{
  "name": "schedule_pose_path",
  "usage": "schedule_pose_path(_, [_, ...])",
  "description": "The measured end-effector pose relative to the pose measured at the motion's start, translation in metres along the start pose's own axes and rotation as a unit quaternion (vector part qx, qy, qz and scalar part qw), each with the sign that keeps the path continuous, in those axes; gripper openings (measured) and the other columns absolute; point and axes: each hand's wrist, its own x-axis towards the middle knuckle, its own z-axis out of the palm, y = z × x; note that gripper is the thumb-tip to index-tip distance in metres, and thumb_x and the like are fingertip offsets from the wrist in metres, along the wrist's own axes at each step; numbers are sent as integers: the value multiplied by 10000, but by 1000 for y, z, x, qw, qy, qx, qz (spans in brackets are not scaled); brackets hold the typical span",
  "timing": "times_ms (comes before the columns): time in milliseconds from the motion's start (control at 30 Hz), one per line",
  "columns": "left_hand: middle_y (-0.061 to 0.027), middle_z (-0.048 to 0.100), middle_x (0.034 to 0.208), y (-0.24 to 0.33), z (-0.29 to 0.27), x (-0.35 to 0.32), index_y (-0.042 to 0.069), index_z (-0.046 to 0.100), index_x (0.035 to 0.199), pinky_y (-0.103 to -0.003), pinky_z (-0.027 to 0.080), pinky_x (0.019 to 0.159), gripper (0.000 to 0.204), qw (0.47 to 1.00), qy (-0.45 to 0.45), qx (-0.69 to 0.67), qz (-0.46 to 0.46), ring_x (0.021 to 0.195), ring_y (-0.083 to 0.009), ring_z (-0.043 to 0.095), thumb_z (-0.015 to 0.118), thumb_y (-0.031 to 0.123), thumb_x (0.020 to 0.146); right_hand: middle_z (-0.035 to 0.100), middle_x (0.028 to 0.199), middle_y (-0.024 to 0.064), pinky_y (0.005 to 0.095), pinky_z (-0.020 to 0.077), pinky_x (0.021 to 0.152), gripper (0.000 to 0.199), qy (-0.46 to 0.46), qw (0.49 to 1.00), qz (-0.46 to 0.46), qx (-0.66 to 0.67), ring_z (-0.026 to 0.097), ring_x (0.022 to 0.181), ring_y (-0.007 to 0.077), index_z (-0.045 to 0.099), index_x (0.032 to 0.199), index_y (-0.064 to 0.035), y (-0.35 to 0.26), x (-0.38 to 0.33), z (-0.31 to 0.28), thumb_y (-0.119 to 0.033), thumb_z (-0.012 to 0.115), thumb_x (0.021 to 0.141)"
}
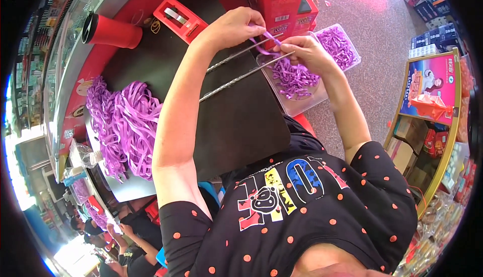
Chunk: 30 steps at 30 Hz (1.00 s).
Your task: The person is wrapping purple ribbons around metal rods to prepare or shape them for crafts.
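Note:
Two thin metal rods [241, 78] with twisted shafts stick out over a black tabletop, side by side. A narrow purple ribbon [272, 38] crosses at their far ends. My left hand [235, 27] pinches one part of it beyond the rod tips. On the other side, my right hand [308, 51] has thumb and fingers closed on the ribbon close to the nearer rod's tip. Below the right hand, a clear plastic box [292, 107] holds many short purple ribbon pieces [296, 80]. Left of my left forearm lies a large heap of long purple ribbons [132, 126].
A red tumbler [113, 31], rubber bands [155, 26] and a red tape dispenser [179, 19] lie along the black tabletop's [241, 131] far left. Red cartons [282, 0] stand beyond my hands. A display shelf [427, 126] is at right. Other people [132, 244] sit lower left.

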Motion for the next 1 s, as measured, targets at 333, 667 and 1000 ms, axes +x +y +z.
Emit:
schedule_pose_path(333, [-121,596,1062,-4,31,-30,58,668,1002,-370,395,952,232,948,271,159,44,1051,-310,525,666,165,796,626,742,-28,181,382,551,234,56,996,-44,60,495,614,31,696,955,-18,33,11,41,-236,646,886])
schedule_pose_path(667, [-70,637,1001,6,58,-46,68,730,873,-364,439,888,138,949,297,103,11,1005,-269,542,702,170,783,669,833,6,178,428,607,199,49,993,-35,103,569,691,44,677,972,-9,39,11,41,-190,633,901])
schedule_pose_path(1000, [-59,633,1026,-3,68,-45,75,730,899,-374,398,941,184,943,325,74,-8,1066,-264,501,700,226,799,667,925,-1,210,469,758,232,110,972,-145,-147,585,840,63,646,1111,-2,10,11,28,-116,580,919])
